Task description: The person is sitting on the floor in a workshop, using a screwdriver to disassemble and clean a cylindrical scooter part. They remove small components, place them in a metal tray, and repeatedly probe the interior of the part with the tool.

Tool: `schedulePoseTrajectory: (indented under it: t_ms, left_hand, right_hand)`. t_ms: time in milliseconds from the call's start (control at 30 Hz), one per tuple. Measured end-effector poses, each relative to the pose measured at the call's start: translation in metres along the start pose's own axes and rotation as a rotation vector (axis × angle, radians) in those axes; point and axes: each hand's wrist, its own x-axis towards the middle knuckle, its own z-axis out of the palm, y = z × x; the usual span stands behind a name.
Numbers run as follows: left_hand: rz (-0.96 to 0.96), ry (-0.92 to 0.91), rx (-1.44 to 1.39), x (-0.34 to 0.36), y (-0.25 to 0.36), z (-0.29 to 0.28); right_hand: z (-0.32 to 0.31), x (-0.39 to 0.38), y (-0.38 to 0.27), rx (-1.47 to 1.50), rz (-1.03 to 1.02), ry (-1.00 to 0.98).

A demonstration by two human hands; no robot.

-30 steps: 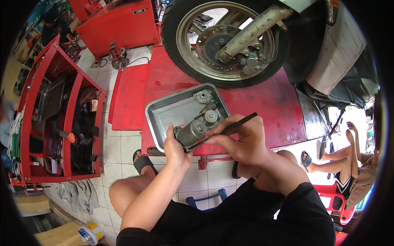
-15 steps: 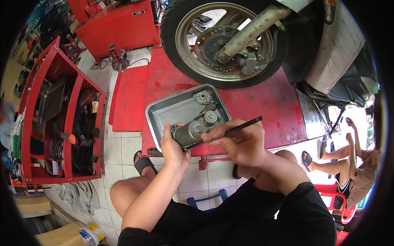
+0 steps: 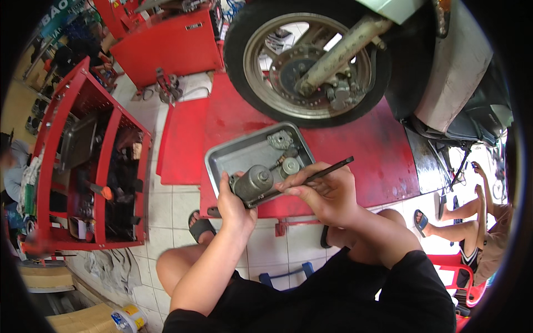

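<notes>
So, the tray holds a casting and a round part; over its near side the left hand grips a cylinder, the right hand pinching a rod.

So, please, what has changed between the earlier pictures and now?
Relative to the tray, the left grip and its metal cylinder have moved slightly left, away from the round metal part. The whole view also shifted. Nothing was taken or let go: the right grip holds the dark rod as before.
</notes>
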Motion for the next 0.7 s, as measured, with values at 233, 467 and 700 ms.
schedulePoseTrajectory:
  t_ms: [233, 467, 700]
  left_hand:
    - [-0.076, -0.250, -0.074, 0.012, 0.027, 0.005]
    - [-0.074, -0.391, -0.005, 0.017, 0.041, 0.007]
    - [-0.072, -0.269, 0.290, 0.021, 0.029, 0.001]
  right_hand:
    - [-0.026, 0.015, -0.012, 0.198, 0.233, 0.100]
    - [-0.038, 0.020, 0.000, -0.021, 0.292, -0.054]
    - [-0.064, 0.034, -0.007, -0.101, 0.311, 0.006]
